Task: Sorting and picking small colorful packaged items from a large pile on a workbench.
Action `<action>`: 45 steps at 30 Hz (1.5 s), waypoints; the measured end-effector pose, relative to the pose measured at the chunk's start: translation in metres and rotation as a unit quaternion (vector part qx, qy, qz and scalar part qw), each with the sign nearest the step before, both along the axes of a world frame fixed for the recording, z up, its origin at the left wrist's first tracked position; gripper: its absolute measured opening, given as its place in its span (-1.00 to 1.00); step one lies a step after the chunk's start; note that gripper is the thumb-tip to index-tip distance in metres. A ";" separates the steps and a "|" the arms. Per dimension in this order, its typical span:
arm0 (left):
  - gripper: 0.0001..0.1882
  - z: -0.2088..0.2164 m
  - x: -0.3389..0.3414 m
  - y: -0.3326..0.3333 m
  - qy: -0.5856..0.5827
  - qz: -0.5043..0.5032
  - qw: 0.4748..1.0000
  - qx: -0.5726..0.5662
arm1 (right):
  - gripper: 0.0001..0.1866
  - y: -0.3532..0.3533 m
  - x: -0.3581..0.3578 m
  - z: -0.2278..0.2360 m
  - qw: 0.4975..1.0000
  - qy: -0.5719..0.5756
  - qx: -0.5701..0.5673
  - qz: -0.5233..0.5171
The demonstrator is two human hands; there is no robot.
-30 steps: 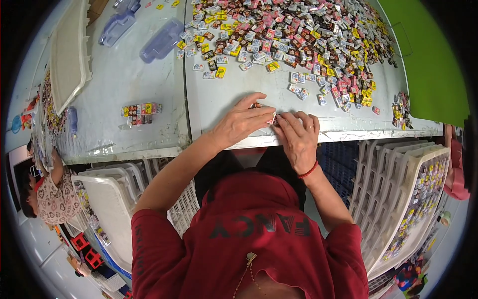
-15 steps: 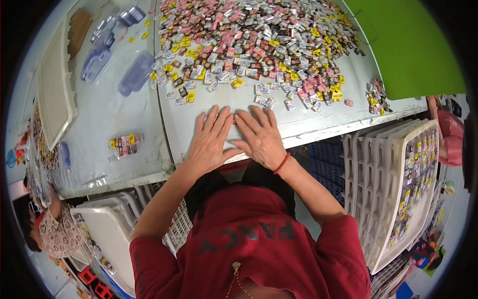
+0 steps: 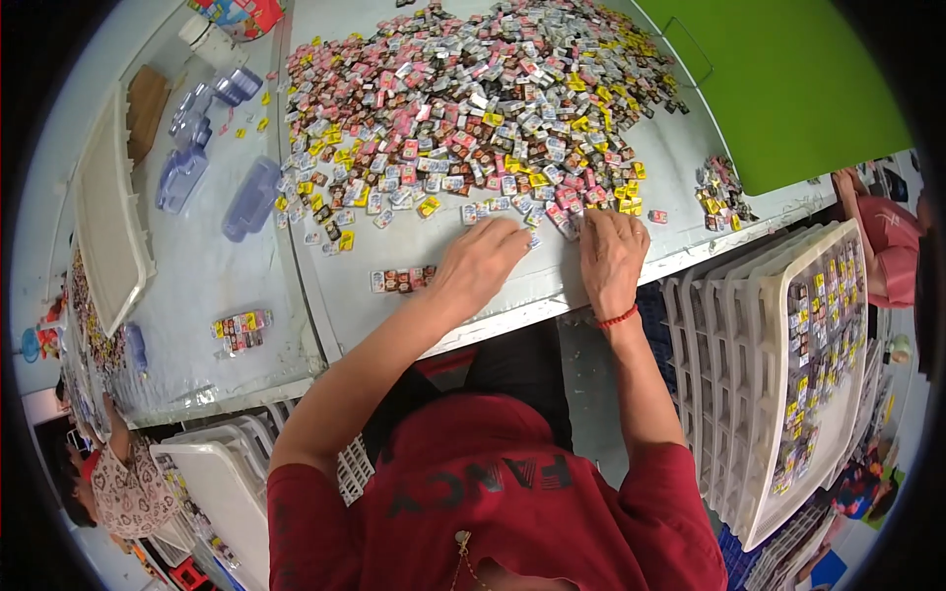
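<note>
Small wrapped blocks, perhaps sweets, in white, pink, brown and yellow form a large pile (image 3: 463,118) on the pale table. My left hand (image 3: 481,264) is at the pile's near edge, fingers curled together beside white-and-blue blocks; what they hold, if anything, is hidden. To its right, my right hand (image 3: 613,258) reaches down onto pink and yellow blocks at the edge, fingers bent and slightly apart, with nothing visible held. A neat short row of brown and white blocks (image 3: 402,279) lies left of my left wrist, partly covered by the hand.
Clear blue-tinted plastic trays (image 3: 252,200) and a filled pack (image 3: 241,331) are on the left table section. Stacked white crates (image 3: 719,374) stand at right, below a green panel (image 3: 788,89). A smaller block heap (image 3: 724,194) lies at right. Other people are at both sides.
Both hands have come off the spot near the table edge, where they lay together, and moved apart rightward to the pile. The row of blocks at left now shows.
</note>
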State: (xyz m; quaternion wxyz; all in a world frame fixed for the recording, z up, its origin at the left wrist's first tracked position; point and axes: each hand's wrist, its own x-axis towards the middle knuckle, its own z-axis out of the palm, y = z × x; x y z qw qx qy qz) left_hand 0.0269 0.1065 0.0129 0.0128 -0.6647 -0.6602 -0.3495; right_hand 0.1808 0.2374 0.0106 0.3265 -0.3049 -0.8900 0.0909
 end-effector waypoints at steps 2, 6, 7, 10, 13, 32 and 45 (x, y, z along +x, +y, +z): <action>-0.77 -0.006 0.002 0.036 -0.012 -0.004 1.000 -0.019 | -0.79 0.004 0.004 0.000 0.999 -0.005 0.016 -0.042; -0.75 -0.014 0.000 0.076 0.057 -0.004 0.998 0.041 | -0.75 -0.006 0.002 -0.018 0.999 0.008 -0.033 -0.012; -0.73 -0.017 0.000 0.075 0.082 -0.018 0.996 0.031 | -0.75 -0.009 0.004 -0.018 1.000 0.008 -0.025 -0.005; -0.68 -0.019 -0.004 0.068 0.090 -0.032 0.995 0.007 | -0.76 -0.001 0.010 -0.009 0.999 0.009 -0.036 0.008; -0.68 -0.017 -0.008 0.064 0.095 -0.021 0.995 -0.015 | -0.77 0.024 0.014 -0.004 0.999 0.013 -0.029 -0.005; -0.87 0.017 -0.013 0.137 -0.065 0.012 0.997 0.028 | -0.81 0.072 -0.007 0.012 0.999 -0.041 0.020 0.012; -0.84 -0.011 0.057 -0.044 -0.051 0.187 0.981 -0.034 | -0.75 -0.052 0.002 0.001 0.928 -0.008 -0.339 0.152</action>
